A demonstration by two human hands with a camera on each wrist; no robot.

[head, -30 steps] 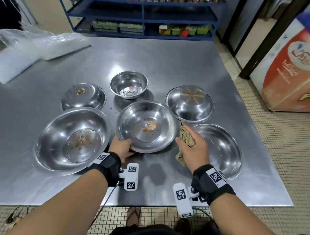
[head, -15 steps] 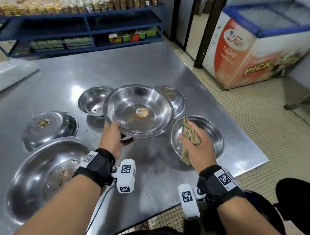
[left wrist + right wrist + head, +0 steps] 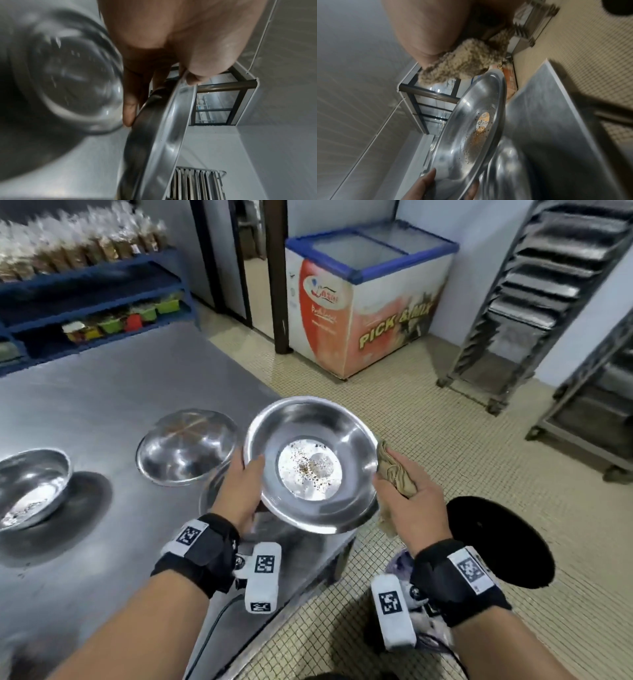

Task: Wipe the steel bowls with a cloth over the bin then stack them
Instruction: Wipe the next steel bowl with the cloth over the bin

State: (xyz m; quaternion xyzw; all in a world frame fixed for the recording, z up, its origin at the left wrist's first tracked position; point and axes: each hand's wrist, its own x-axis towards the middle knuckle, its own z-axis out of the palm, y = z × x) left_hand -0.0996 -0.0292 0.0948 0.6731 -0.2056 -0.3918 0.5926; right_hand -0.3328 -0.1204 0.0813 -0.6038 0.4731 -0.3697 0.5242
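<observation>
Left grip (image 3: 239, 487) holds bowl (image 3: 342, 440) — crumbs inside; right grip (image 3: 411, 505) clutches cloth (image 3: 394, 470).

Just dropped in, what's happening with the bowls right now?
The left hand grips a steel bowl by its rim, held up past the table corner, crumbs and a sticker still inside. The right hand holds a bunched cloth at the bowl's far rim, not yet wiping. A black bin stands on the floor nearby. Other bowls wait on the table.
</observation>
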